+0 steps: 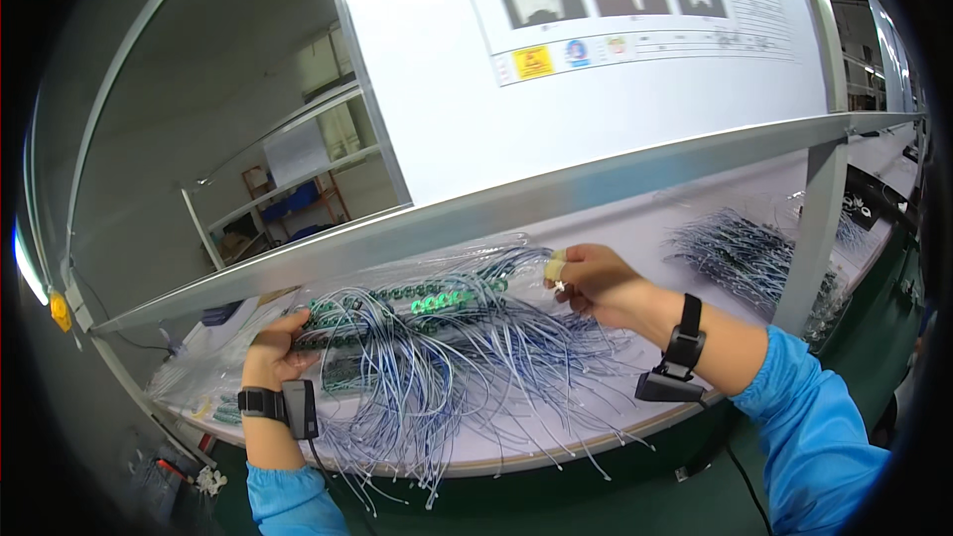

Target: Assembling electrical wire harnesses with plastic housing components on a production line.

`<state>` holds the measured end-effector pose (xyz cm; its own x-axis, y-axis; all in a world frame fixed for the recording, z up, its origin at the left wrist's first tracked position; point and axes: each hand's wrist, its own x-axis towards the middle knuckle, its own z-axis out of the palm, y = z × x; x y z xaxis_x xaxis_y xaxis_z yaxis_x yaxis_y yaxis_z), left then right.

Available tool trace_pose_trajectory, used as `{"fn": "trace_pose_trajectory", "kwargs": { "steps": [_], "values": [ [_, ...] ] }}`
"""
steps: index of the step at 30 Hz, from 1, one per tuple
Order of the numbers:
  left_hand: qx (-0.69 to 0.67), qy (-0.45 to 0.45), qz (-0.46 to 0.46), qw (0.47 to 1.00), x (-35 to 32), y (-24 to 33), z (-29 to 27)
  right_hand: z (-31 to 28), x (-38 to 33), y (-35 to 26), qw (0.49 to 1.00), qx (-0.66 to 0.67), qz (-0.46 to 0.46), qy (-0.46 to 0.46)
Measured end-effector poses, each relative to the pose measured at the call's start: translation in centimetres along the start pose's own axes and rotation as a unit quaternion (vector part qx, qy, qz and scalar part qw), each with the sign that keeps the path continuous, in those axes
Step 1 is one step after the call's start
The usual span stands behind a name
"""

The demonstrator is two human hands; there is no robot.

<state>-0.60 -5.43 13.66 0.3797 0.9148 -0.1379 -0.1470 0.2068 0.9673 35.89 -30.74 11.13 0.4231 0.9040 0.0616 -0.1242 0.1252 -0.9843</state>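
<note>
Green circuit board strips (442,302) lie in a row across the table, with many thin white and blue wires (407,377) fanning out from them toward the front edge. My left hand (281,345) is closed around the left end of the strips, its thumb and fingers at their edge. Past their right end, my right hand (596,285) is raised in a pinch. A tiny white piece (560,286) shows at its fingertips, too small to name. Pale yellow covers (555,266) sit on the fingers there.
Clear plastic sheeting (213,357) spreads under and behind the strips. A metal rail (496,194) crosses above the table's back, below a white board (596,119) with a printed sheet. More wired boards (735,253) lie at right, beside a metal post (814,238).
</note>
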Motion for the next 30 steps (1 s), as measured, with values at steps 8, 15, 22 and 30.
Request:
{"fn": "trace_pose_trajectory", "kwargs": {
  "steps": [8, 15, 22, 30],
  "values": [
    [0.122, -0.004, -0.023, 0.992, -7.4, 2.4, 4.2, -2.2, -7.8, -3.5, 0.996, 0.088, 0.010, 0.004],
    [0.183, 0.038, 0.005, 0.982, -15.1, 4.8, 5.3, -4.7, -13.0, -5.4, 0.992, 0.108, -0.017, -0.065],
    [0.234, 0.098, 0.004, 0.967, -21.7, 4.0, 6.7, -6.2, -17.2, -5.0, 0.987, 0.135, 0.009, -0.087],
    [0.190, 0.102, 0.039, 0.976, -26.6, 3.9, 7.7, -8.1, -20.8, -5.7, 0.982, 0.155, -0.004, -0.110]
  ]
}}
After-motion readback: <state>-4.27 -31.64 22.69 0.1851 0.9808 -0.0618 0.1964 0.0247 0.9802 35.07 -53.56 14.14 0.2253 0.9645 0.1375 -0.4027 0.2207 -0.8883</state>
